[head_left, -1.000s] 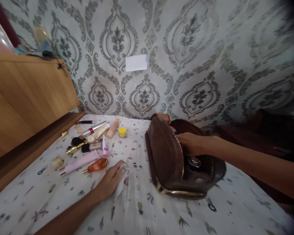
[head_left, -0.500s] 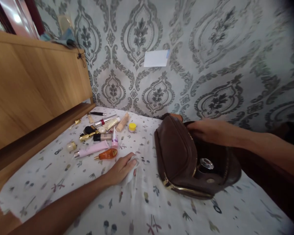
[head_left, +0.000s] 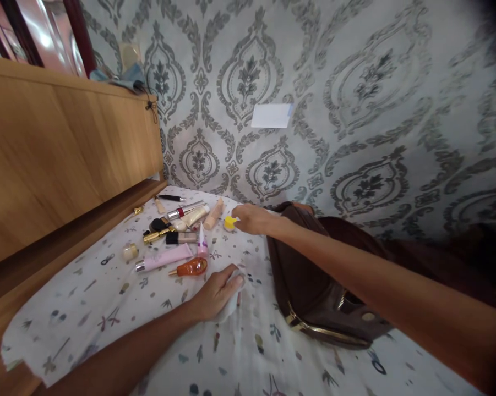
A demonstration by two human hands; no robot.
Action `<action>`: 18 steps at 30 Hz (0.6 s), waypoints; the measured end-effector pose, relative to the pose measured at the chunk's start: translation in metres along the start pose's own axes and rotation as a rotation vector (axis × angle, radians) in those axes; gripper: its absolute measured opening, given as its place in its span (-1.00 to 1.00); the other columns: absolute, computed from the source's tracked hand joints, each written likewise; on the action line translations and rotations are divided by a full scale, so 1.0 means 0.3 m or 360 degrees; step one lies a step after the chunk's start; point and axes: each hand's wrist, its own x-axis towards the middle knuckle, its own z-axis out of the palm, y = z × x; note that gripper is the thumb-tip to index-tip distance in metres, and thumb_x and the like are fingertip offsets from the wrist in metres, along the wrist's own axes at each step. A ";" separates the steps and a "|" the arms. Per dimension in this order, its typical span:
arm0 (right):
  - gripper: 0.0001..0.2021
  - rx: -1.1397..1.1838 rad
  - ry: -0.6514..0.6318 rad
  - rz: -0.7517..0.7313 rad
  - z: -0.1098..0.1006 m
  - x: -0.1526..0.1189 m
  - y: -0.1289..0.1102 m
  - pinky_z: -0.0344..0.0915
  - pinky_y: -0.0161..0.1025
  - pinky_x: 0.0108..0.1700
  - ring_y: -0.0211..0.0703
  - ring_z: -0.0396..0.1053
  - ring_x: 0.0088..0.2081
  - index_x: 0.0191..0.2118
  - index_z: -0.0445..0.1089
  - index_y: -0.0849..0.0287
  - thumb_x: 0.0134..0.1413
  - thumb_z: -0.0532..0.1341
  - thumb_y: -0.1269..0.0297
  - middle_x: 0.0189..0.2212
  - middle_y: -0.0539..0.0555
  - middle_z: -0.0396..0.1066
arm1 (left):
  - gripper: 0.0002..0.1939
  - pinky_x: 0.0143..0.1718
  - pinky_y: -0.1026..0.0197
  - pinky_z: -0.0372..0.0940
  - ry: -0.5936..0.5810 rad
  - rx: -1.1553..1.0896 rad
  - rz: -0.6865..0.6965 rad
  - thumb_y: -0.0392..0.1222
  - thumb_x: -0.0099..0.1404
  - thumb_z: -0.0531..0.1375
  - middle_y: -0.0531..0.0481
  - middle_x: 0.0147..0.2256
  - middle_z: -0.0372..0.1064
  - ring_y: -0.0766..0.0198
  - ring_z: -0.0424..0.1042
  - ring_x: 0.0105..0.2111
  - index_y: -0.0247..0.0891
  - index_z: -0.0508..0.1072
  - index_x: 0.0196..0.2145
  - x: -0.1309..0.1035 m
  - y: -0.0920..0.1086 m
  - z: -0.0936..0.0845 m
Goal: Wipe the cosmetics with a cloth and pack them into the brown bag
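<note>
My right hand [head_left: 252,219] reaches across the brown leather bag [head_left: 293,269], its fingers closed at a small yellow-lidded jar [head_left: 230,222] on the sheet. In my left hand [head_left: 218,292], low in the middle, is a crumpled white wipe [head_left: 228,311], pressed against the sheet. Just beyond that hand lies an orange bottle [head_left: 191,267]. Near it are a pink tube [head_left: 165,257], a small white-and-purple tube [head_left: 202,241] and a foundation bottle with a black cap [head_left: 182,237]. My right forearm hides much of the bag's opening.
More cosmetics lie farther back, among them a beige tube [head_left: 213,214], a silver tube with a red band [head_left: 185,209], a black pen [head_left: 171,197] and a small cream jar [head_left: 130,251]. A wooden panel [head_left: 74,148] borders the left. Patterned wallpaper [head_left: 248,77] rises behind.
My right hand has come out of the bag and moved left to the yellow-lidded jar. My left hand stays on the sheet with the wipe. The view has shifted slightly.
</note>
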 end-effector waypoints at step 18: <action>-0.66 0.0606 0.0238 0.0602 0.314 0.172 -0.035 0.32 -0.07 -0.01 0.00 0.37 0.01 0.16 0.25 0.16 0.32 0.07 0.27 0.12 0.24 0.25 | -0.56 -0.29 0.19 0.24 0.0441 -0.0201 -0.0097 0.24 0.36 -0.03 0.08 -0.49 0.28 0.25 0.31 -0.44 -0.21 0.30 -0.29 0.009 -0.016 -0.011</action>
